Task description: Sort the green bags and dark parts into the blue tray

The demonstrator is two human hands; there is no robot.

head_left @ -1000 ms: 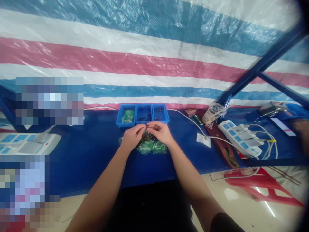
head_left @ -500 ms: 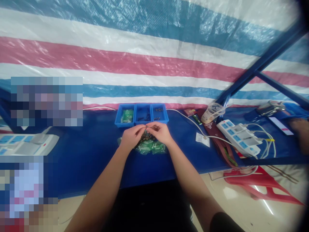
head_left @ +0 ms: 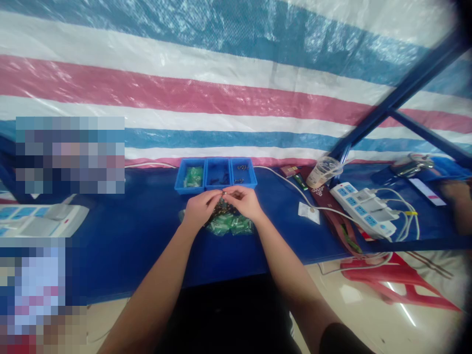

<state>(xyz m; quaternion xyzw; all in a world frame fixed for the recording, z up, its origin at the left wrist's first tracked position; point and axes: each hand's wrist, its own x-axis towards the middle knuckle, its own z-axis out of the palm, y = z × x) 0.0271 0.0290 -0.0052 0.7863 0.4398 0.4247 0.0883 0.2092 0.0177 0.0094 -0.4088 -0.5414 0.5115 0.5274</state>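
My left hand [head_left: 201, 208] and my right hand [head_left: 244, 200] meet at their fingertips, both pinched around something small that I cannot make out. Beneath them lies a pile of small dark and brassy parts [head_left: 221, 209], partly hidden by the fingers. Green plastic packets [head_left: 232, 224] spread in front of that pile on the blue table [head_left: 147, 236]. Just behind the hands stand three joined blue bins: the left bin [head_left: 179, 183] has green packets in it, the middle bin [head_left: 217, 169] some dark pieces, and the right bin [head_left: 251, 182] small dark metal parts.
To the right are a plastic cup [head_left: 323, 172], a dark red strap-like item [head_left: 332, 219], a small white packet [head_left: 309, 212] and a power strip [head_left: 363, 209] with cables. Farther right lie a phone [head_left: 427, 191] and another person's hand [head_left: 457, 196]. A red stool [head_left: 401, 285] stands below.
My hands stay nearly in the same place, still pinched together. The whole view has shifted very slightly; nothing else visibly differs.
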